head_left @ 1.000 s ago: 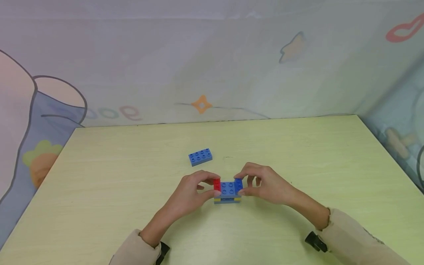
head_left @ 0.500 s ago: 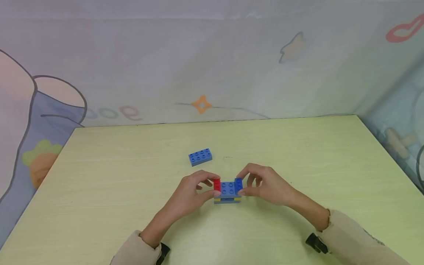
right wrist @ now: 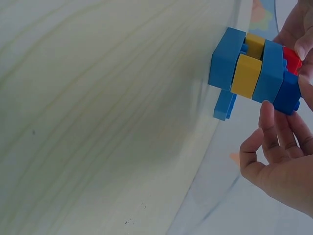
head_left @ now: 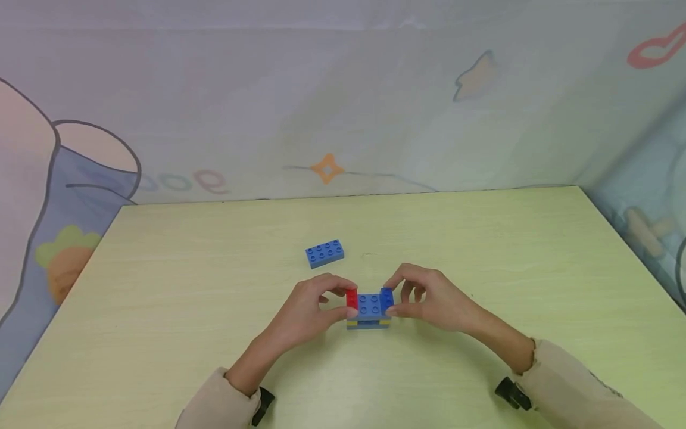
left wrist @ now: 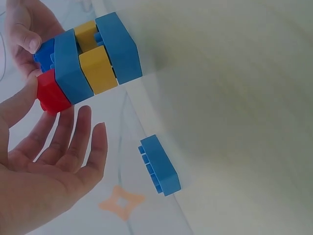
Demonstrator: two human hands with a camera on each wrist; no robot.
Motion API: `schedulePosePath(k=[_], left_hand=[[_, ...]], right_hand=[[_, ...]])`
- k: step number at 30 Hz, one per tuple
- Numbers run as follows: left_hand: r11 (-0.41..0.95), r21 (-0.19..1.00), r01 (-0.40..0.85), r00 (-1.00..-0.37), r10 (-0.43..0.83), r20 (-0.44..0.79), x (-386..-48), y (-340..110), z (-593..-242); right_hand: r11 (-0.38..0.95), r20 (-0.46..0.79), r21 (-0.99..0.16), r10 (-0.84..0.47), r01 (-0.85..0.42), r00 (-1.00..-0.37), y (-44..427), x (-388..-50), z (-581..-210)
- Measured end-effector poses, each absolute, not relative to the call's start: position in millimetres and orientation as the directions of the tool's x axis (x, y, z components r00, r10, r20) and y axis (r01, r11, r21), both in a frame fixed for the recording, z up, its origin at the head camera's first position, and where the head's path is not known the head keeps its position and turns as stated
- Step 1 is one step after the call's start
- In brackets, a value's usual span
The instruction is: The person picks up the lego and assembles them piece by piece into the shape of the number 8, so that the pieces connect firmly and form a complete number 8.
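A small stack of toy building bricks stands on the table between both hands. Its lower layers are a light blue brick (left wrist: pixel 119 47), two yellow bricks (left wrist: pixel 98 70) with a gap between them, and another light blue brick (head_left: pixel 368 304). On top, a red brick (head_left: pixel 351 298) sits at the left end and a dark blue brick (head_left: pixel 386 300) at the right end. My left hand (head_left: pixel 308 308) pinches the red brick between thumb and index finger. With thumb and index finger, my right hand (head_left: pixel 436 300) pinches the dark blue brick. Studs show between the two top bricks.
Behind the stack, slightly left, a loose light blue brick (head_left: pixel 324 254) lies on the pale wooden table (head_left: pixel 214 268). A printed cloth backdrop (head_left: pixel 375 107) rises along the table's far edge.
Both hands keep their pinch on the two top bricks. The right index finger has shifted very slightly on the dark blue brick; the stack and loose brick stay in place.
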State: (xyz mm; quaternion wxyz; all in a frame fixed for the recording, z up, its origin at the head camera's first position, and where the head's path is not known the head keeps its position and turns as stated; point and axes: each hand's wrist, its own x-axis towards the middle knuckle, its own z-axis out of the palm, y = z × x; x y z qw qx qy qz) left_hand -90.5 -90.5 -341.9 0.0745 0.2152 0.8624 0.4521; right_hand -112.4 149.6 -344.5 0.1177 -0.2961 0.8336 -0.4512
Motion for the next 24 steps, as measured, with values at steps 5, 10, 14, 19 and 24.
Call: schedulePosePath(k=[5,10,14,19,24], left_hand=[[0.506,0.799,0.324,-0.87,0.491,0.042,-96,-93,-340],[0.502,0.818,0.282,-0.864,0.503,-0.011,-102,-97,-336],[0.504,0.822,0.265,-0.882,0.472,-0.005,-109,-103,-335],[0.534,0.806,0.257,-0.91,0.414,0.016,-121,-112,-337],[0.576,0.787,0.221,-0.94,0.342,0.013,-134,-123,-341]], right_hand=[[0.412,0.07,-0.826,-0.603,-0.385,-0.795,150,-113,-345],[0.408,0.064,-0.832,-0.603,-0.376,-0.795,150,-113,-345],[0.408,0.06,-0.834,-0.601,-0.371,-0.797,150,-113,-345],[0.41,0.057,-0.834,-0.6,-0.368,-0.798,150,-113,-345],[0.414,0.052,-0.834,-0.598,-0.364,-0.799,151,-113,-346]])
